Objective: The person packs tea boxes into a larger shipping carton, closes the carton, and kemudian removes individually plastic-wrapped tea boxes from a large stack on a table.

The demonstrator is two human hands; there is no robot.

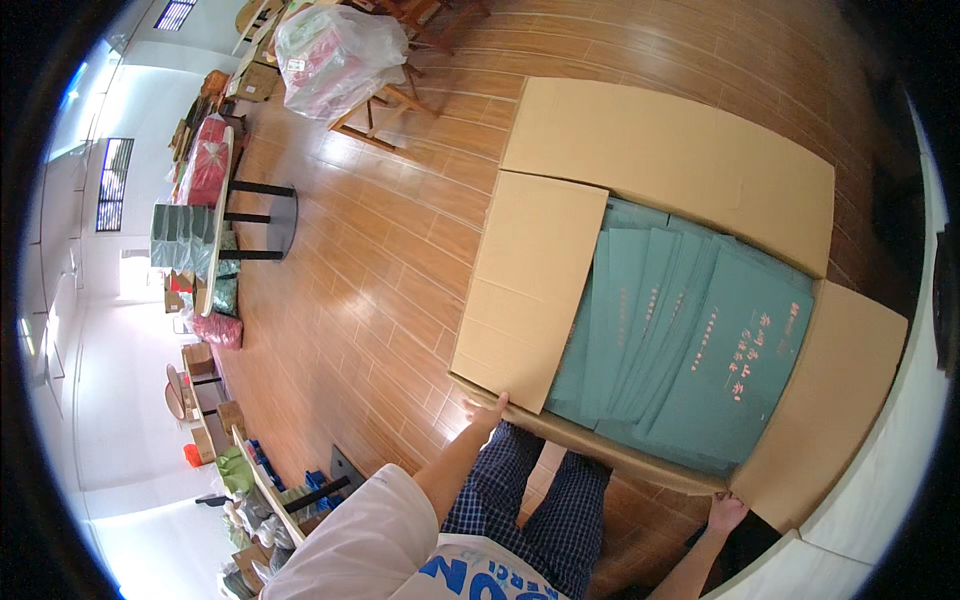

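Before me stands a large cardboard box [536, 296] with its flaps spread wide. Inside lie several flat green printed sheets or folded cartons [675, 330], fanned over one another and bearing red and white writing. My left hand [489, 411] grips the near edge of the box at its left corner, thumb on top of the flap. At the near right corner, my right hand [727, 513] holds the box's edge, fingers curled at the rim. The near flap [600, 442] runs between both hands, seen almost edge-on. The bottom of the box is hidden under the green stack.
A pale wall or panel [862, 517] runs close along the right. Wood-look floor tiles [375, 285] extend left. Farther off stand a table [225, 195] with plastic-wrapped red and green packs, a bagged bundle [341, 60] on a wooden stand, and another laden table [262, 480] at lower left.
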